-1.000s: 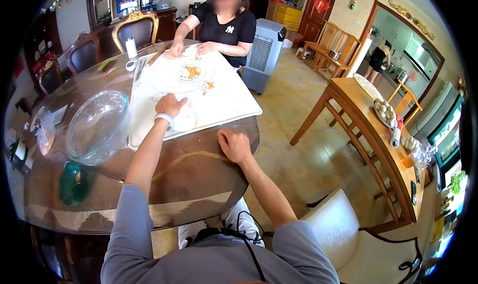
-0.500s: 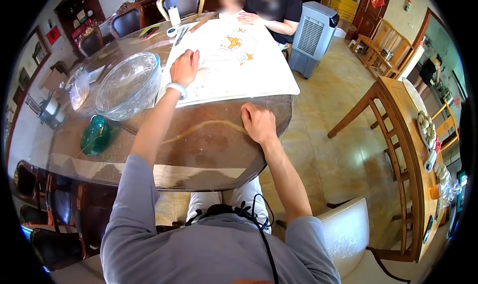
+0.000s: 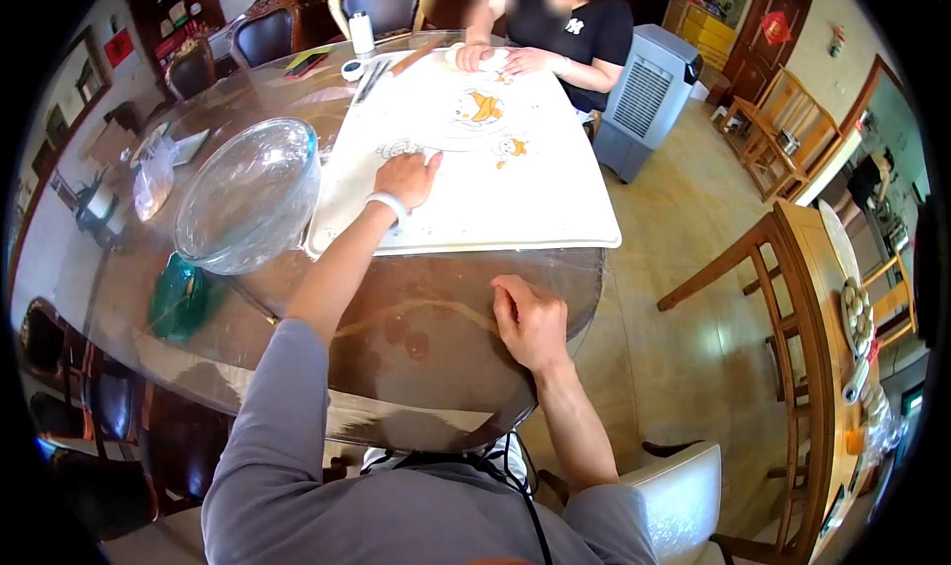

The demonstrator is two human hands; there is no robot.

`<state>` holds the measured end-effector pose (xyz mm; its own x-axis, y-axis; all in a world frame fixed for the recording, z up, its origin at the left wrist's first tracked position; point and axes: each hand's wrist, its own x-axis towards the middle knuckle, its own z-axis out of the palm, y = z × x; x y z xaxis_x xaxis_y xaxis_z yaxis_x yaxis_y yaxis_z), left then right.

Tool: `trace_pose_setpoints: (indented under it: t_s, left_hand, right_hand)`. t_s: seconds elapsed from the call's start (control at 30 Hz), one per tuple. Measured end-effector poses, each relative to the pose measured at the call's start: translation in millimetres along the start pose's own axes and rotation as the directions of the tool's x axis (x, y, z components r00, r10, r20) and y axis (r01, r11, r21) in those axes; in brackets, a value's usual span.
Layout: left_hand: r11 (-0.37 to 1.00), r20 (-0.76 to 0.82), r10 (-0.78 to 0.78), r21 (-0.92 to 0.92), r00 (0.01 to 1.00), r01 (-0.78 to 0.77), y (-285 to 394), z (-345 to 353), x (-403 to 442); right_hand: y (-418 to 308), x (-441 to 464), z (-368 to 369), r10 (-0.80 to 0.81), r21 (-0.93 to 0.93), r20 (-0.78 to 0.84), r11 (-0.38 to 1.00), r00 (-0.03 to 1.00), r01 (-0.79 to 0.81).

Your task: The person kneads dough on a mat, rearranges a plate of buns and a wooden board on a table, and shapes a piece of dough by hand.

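My left hand [image 3: 404,179], with a pale band on its wrist, lies on a white mat [image 3: 466,213] printed with orange cartoon figures. Its thumb stands apart from the fingers; whatever is beneath the palm is hidden. My right hand [image 3: 533,322] is curled into a loose fist over the brown table [image 3: 396,357], near its edge, with nothing visible in it. To the left of my left forearm a large clear glass bowl [image 3: 248,197] sits tilted. A green translucent dish [image 3: 178,298] lies nearer me.
Across the mat, a person in black [image 3: 570,30] has both hands by a white lump [image 3: 483,60]. A wooden stick [image 3: 414,57] and a white bottle [image 3: 362,33] are at the far edge. An air cooler [image 3: 644,100] and wooden side table [image 3: 792,268] stand right.
My left hand has come down from a raised, curled pose onto the mat. My right hand stays curled near the edge. The view has shifted, and more of the other person shows.
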<state>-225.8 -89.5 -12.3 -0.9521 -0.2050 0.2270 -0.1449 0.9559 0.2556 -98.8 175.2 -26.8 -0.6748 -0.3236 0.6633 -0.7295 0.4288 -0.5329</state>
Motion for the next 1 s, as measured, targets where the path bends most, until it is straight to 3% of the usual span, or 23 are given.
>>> trace_pose_setpoints:
  t_s: [0.2, 0.3, 0.4, 0.43, 0.53, 0.57, 0.7, 0.8, 0.83, 0.93, 1.0]
  left_hand:
    - [1.000, -0.012, -0.008, -0.009, 1.000, 0.008, -0.3, -0.2, 2.6]
    - [0.997, -0.147, 0.018, -0.075, 0.989, -0.029, -1.8, 2.0, -1.7]
    - [0.974, -0.216, -0.029, -0.226, 0.976, -0.021, 1.4, -17.9, -8.8]
    - [0.957, -0.303, -0.037, -0.286, 0.952, -0.053, 4.4, -26.9, -11.3]
    - [0.965, -0.474, -0.064, -0.254, 0.878, -0.067, 21.5, -61.5, -24.1]
    - [0.971, -0.512, 0.006, -0.201, 0.859, -0.126, 19.5, -62.3, -26.1]
    - [0.947, -0.427, 0.245, -0.088, 0.870, -0.310, 10.8, -34.0, -55.2]
    - [0.912, -0.135, 0.176, -0.350, 0.975, -0.214, 21.5, -44.0, -68.6]
    - [0.927, -0.138, 0.118, -0.340, 0.983, -0.159, 25.3, -47.6, -62.9]
    - [0.979, -0.181, 0.153, -0.108, 0.972, -0.174, 19.2, -32.9, -34.3]
    - [0.997, -0.049, 0.045, -0.061, 0.998, -0.047, 20.9, -19.2, -27.8]
  right_hand:
    - [2.5, -1.7, 0.7, 0.007, -0.062, 0.007, 0.998, 1.000, -0.006]
    - [0.2, -2.5, -1.2, -0.050, -0.076, -0.014, 0.996, 0.999, 0.049]
    - [-0.2, -4.0, -0.8, -0.008, -0.070, 0.052, 0.997, 0.999, 0.012]
    - [-1.0, -3.3, -0.9, -0.009, -0.072, 0.062, 0.997, 0.998, 0.014]
    - [-2.4, -4.0, -1.1, -0.024, -0.052, 0.054, 0.998, 0.998, 0.027]
    - [-2.8, -4.6, -0.8, -0.018, -0.061, 0.052, 0.998, 0.998, 0.022]
    - [0.1, -6.8, 1.5, -0.006, -0.087, 0.077, 0.996, 0.997, 0.013]
    - [2.5, -5.3, 3.1, -0.027, -0.077, 0.095, 0.996, 0.995, 0.034]
    - [2.5, -6.1, 3.3, -0.035, -0.068, 0.107, 0.997, 0.994, 0.042]
    - [-1.2, -3.5, 1.1, -0.028, -0.050, 0.108, 0.998, 0.994, 0.034]
    - [-4.5, -3.0, -1.4, -0.022, -0.035, 0.108, 0.999, 0.994, 0.026]
